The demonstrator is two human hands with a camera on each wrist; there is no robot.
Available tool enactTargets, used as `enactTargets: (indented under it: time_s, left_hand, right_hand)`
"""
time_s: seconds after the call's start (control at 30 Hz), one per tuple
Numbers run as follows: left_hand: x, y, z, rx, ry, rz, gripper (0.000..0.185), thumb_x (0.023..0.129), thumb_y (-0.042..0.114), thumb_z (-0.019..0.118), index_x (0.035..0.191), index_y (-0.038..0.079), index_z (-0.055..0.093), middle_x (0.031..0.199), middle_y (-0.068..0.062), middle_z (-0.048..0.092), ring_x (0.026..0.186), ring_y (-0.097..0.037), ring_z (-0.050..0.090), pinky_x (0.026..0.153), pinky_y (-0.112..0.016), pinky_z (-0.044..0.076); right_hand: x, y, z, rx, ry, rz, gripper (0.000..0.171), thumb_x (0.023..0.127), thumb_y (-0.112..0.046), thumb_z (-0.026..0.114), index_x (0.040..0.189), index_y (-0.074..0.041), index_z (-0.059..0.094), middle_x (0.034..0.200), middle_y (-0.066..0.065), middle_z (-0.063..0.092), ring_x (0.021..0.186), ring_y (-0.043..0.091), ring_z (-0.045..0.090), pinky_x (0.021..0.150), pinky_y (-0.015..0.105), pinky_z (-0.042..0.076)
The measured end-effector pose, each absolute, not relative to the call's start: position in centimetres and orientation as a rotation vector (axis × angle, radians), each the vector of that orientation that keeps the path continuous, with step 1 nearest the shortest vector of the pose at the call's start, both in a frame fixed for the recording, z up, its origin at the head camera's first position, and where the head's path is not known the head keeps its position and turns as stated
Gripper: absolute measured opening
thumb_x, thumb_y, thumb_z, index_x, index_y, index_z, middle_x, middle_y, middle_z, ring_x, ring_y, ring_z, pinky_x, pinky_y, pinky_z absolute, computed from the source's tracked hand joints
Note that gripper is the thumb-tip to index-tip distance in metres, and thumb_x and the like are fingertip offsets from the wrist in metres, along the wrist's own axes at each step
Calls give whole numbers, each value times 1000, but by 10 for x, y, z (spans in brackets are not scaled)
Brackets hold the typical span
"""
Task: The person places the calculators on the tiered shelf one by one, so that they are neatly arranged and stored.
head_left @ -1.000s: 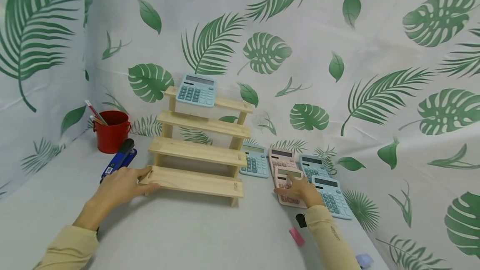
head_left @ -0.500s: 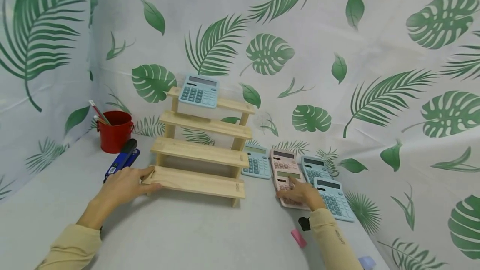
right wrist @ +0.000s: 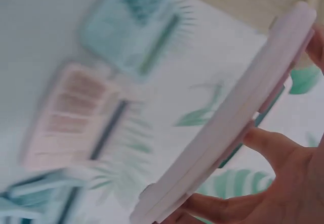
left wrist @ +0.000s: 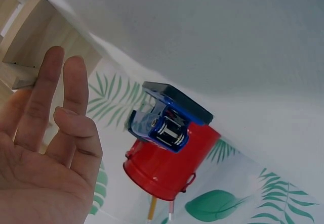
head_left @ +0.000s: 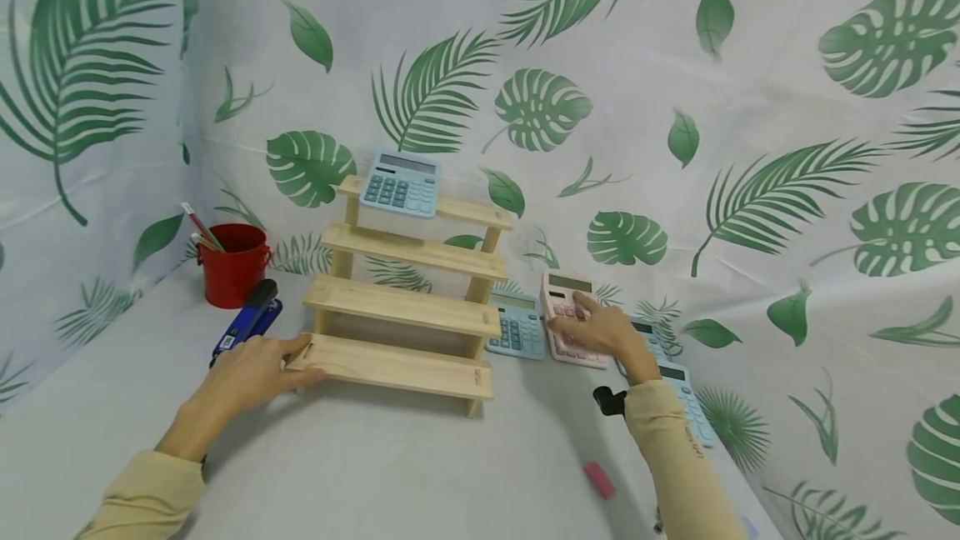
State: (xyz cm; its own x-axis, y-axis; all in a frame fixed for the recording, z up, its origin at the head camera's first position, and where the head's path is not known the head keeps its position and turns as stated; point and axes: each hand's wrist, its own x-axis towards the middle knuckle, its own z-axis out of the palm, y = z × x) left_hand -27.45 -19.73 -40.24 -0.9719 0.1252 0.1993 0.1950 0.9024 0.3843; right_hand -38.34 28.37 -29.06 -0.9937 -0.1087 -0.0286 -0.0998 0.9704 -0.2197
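My left hand [head_left: 243, 377] holds the left end of the lowest step of a four-tier wooden shelf [head_left: 397, 365], thumb at its front edge. In the left wrist view the other fingers of this hand [left wrist: 50, 148] extend beside the wood. My right hand [head_left: 600, 327] grips a pink calculator [head_left: 566, 286] by its sides, raised off the table. Seen edge-on in the right wrist view, that pink calculator [right wrist: 228, 118] hangs above a second pink calculator [right wrist: 71, 118], which the head view hides. A light blue calculator [head_left: 405, 182] leans on the top tier.
A blue calculator [head_left: 516, 327] lies right of the shelf; two more blue calculators [head_left: 688, 398] are partly behind the right arm. At left stand a red bucket [head_left: 232, 269] with pencils and a blue stapler [head_left: 243, 319]. A pink block [head_left: 599, 480] lies in front.
My right hand has lifted the front pink calculator off the table and moved it up and slightly left. The left hand keeps its place on the shelf.
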Motion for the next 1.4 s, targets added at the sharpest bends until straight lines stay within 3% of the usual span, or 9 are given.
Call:
enactTargets:
  time_s: [0.13,0.23,0.33,0.43,0.5,0.57,0.67,1.0,1.4]
  left_hand:
    - [-276,-196,-403,-246,-2896,-616,84,81,70,67,140,12,60,94,-15,72,69,-19,52,49,-33,37]
    - [-276,-195,-405,-243,-2896,-618,83,81,71,67,140,12,60,103,-19,73,71,-19,55,50,-33,38]
    - [-275,-194,-406,-254,-2896,-627,85,81,72,66,140,12,60,114,-24,71,72,-20,57,50,-35,39]
    - [-274,-193,-406,-260,-2903,-626,87,80,74,66,140,12,60,119,-26,69,72,-21,58,51,-37,42]
    - [-274,-193,-405,-265,-2903,-620,86,80,73,66,140,12,60,117,-25,70,73,-21,59,51,-38,42]
    - [-275,-192,-405,-270,-2898,-610,86,80,73,66,140,12,61,118,-25,70,73,-21,60,51,-39,43]
    - [-275,-192,-406,-278,-2886,-609,84,81,72,66,139,12,61,118,-24,71,73,-21,60,51,-38,43]
    - [-276,-192,-406,-256,-2900,-626,85,80,71,67,140,11,60,123,-26,68,79,-25,64,53,-41,46]
    - [-277,-198,-406,-233,-2895,-631,83,80,69,69,140,12,60,122,-25,69,74,-22,61,53,-39,45]
  right_hand:
    - [-391,272,-276,-221,3120,-347,97,89,-71,50,162,-14,19,149,41,39,129,59,47,102,67,42]
    - [-400,259,-258,-282,3168,-360,97,89,-72,50,162,-16,19,125,39,56,94,43,61,84,53,52]
    - [-412,244,-241,-328,3203,-369,96,88,-74,49,162,-19,21,81,23,59,60,20,39,60,37,41]
    - [-423,229,-227,-372,3230,-371,94,88,-73,49,161,-20,25,65,10,50,56,14,26,55,32,32]
    - [-429,217,-220,-393,3238,-377,91,88,-72,48,160,-20,28,79,20,63,64,22,46,63,38,43]
    - [-436,206,-216,-403,3241,-400,88,88,-70,48,159,-20,32,113,30,66,89,36,61,81,48,51]
    - [-447,190,-217,-387,3263,-426,86,88,-70,47,157,-20,37,152,32,42,134,52,45,108,63,39]
    - [-465,144,-229,-321,3401,-311,78,91,-74,41,130,-10,64,130,25,64,125,53,49,108,68,28]
    - [-465,113,-228,-480,3353,-270,83,95,-70,36,149,-9,49,143,26,57,134,48,48,117,62,24]
